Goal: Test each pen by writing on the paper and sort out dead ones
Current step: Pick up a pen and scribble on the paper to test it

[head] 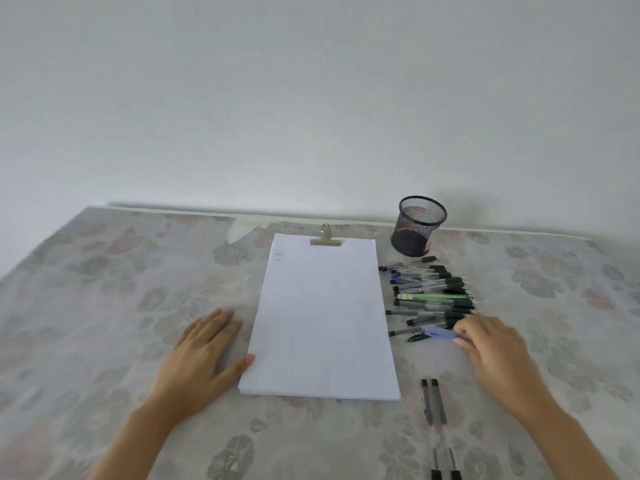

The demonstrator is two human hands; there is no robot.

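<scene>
A white paper pad (322,317) held by a metal clip (325,237) lies in the middle of the table, with small marks near its top left. My left hand (204,355) rests flat beside the pad's left edge, its thumb touching the paper. To the pad's right lies a row of several pens (429,292), among them a green one (436,296). My right hand (491,344) is at the near end of that row, its fingertips pinching a pen with a pale blue barrel (438,332). Two pens (434,410) lie apart near the front.
A black mesh pen cup (417,226) stands behind the pen row, close to the wall. A floral cloth (104,289) covers the table. A loose black cap (429,259) lies near the cup's foot.
</scene>
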